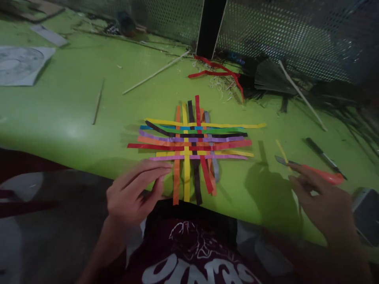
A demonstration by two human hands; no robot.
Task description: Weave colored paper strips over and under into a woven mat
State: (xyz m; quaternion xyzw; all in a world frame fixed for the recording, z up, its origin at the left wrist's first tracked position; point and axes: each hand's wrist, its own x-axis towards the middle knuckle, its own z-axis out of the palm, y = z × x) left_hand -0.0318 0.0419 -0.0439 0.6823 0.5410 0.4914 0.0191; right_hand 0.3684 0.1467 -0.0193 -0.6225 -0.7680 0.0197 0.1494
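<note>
Head-worn view, facing forward and down, close above the green table [74, 106]

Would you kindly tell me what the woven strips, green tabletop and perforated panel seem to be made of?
The woven strips look like matt coloured paper: thin, flat, slightly bent, though thin plastic is possible. The green tabletop seems smooth plastic or paint, judging by its soft sheen. The perforated panel looks like grey metal, given its regular holes and glints, but plastic remains possible.
</note>
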